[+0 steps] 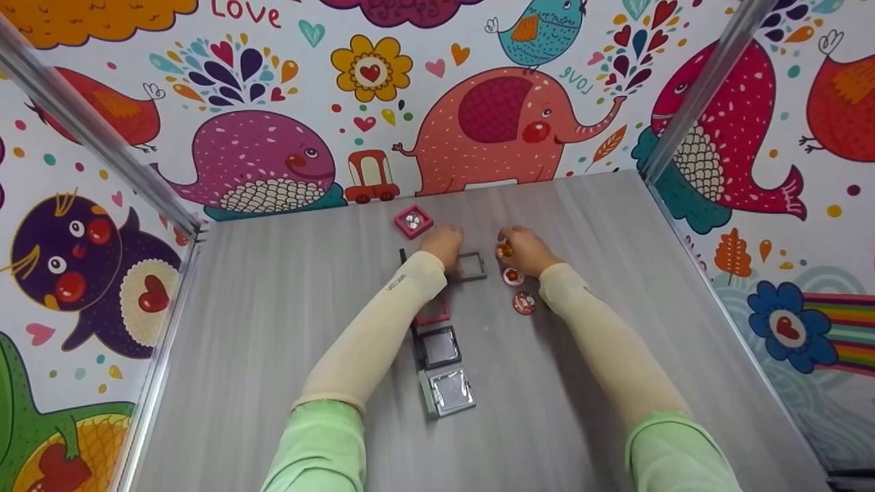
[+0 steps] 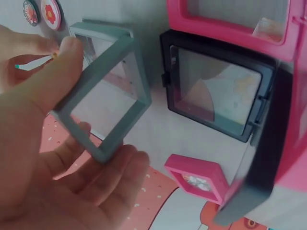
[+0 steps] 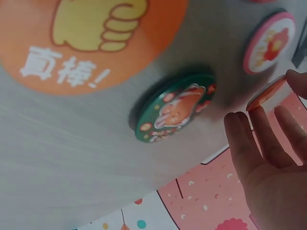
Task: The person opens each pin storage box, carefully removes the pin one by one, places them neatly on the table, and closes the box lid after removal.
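Grey frame point(image 2: 123, 128): in the left hand point(image 1: 443, 247), tilted up off flat, its opening turned towards the wrist camera; I'd grip only the rims, so the fingers stay out of that opening.
Held badge point(image 3: 265, 95): in the right hand point(image 1: 528, 251), seen nearly edge-on; I'd pinch it by its edge, leaving the printed face untouched, and square it up before bringing it near the frame.
Loose badges: a pink-rimmed badge point(image 3: 269, 43) and a green badge point(image 3: 175, 109) lie close by on the table point(image 1: 273, 307), so I'd lift the right wrist enough not to nudge them.
Black frame point(image 2: 208, 122): stands near the grey one; I'd swing the left fingers clear of it.
Left hand: clamped on the grey frame, thumb along one side, other fingers beneath the lower corner.
Right hand: thumb and fingertips closed on the badge, little else touching.
Gap: the hands are apart, facing each other across the far half of the table.
Forearms: both reach forward, angling inward from the green sleeves point(image 1: 321, 451).
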